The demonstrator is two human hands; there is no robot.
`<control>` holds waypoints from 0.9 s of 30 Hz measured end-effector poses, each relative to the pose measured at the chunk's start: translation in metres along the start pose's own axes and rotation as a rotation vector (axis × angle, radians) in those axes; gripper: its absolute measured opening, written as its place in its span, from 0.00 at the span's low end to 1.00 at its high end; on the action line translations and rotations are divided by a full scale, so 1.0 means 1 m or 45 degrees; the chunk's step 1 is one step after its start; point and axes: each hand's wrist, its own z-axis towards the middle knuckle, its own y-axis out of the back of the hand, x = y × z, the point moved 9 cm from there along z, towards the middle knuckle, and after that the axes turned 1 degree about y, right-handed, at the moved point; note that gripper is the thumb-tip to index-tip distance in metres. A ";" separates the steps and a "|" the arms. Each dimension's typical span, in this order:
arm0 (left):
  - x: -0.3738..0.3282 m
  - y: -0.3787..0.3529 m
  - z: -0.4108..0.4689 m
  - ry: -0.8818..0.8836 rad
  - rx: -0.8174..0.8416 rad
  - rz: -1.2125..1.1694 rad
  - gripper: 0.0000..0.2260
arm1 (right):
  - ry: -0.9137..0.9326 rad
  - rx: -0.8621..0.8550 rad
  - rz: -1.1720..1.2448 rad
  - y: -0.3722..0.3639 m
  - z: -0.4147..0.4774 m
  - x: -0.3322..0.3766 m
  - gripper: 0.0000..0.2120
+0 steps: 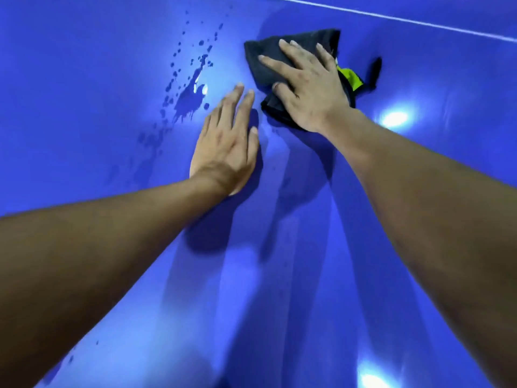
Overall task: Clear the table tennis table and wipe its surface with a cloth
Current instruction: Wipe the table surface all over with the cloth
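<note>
The blue table tennis table (112,65) fills the view. A dark cloth (263,63) with a yellow-green patch lies bunched on it at upper centre. My right hand (307,88) presses flat on the cloth with spread, straight fingers. My left hand (226,147) rests flat on the bare table, just left of and below the cloth, fingers straight. A splash of water drops and a small puddle (187,99) lies on the surface to the left of both hands.
A white line (419,22) crosses the table at the upper right. Bright lamp reflections (394,119) glare on the glossy surface. A few small drops (70,359) sit near the lower left.
</note>
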 end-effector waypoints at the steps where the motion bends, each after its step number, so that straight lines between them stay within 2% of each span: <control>1: -0.001 0.006 -0.002 0.007 -0.045 -0.002 0.24 | -0.014 -0.002 0.000 0.001 -0.017 0.010 0.26; 4: 0.001 0.018 -0.017 0.027 -0.129 0.035 0.22 | -0.068 -0.024 -0.008 -0.002 -0.070 0.036 0.26; 7: 0.016 0.023 -0.066 0.060 -0.088 0.045 0.20 | -0.099 -0.017 -0.012 -0.005 -0.129 0.069 0.26; 10: 0.022 0.029 -0.143 0.012 -0.035 0.061 0.19 | -0.137 -0.004 -0.044 -0.007 -0.196 0.106 0.27; 20: 0.024 0.036 -0.370 0.099 0.077 0.019 0.22 | -0.102 -0.114 0.097 -0.020 -0.417 0.258 0.25; 23: 0.015 0.035 -0.414 0.115 0.146 0.095 0.24 | -0.163 -0.119 0.088 -0.025 -0.457 0.288 0.25; 27: 0.013 0.037 -0.440 0.168 0.231 0.010 0.25 | -0.307 -0.134 0.053 -0.029 -0.474 0.306 0.25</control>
